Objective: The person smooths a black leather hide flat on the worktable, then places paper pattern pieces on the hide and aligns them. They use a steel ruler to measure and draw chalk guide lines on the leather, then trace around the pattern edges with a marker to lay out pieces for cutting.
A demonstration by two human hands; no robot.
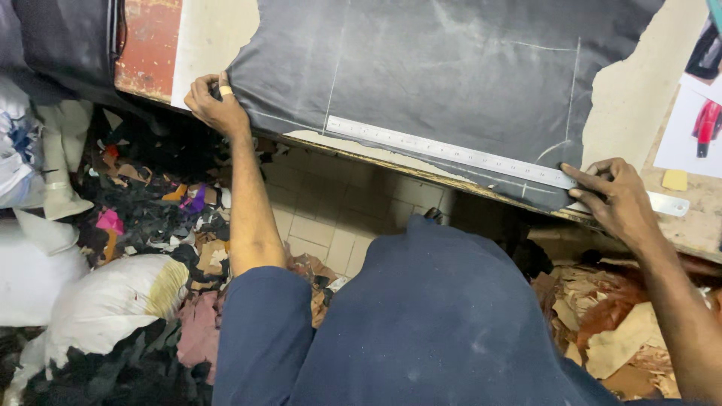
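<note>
your left hand [216, 105] pinches the left edge of the dark leather [451, 68] on the worktop [632, 90]. your right hand [617, 199] presses flat fingers on the ruler [451, 153] near the front edge. leather looks soft and floppy; hold its edges.

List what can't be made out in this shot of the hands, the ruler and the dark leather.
- Head view: the dark leather runs off the top edge, so its full extent is unknown.
- The steel ruler has its right part covered by the right hand; its markings are too small to read.
- Left hand: fingertips curl over the leather's corner, grip unclear.
- The floor scraps are partly blocked by the person's blue clothing.
</note>
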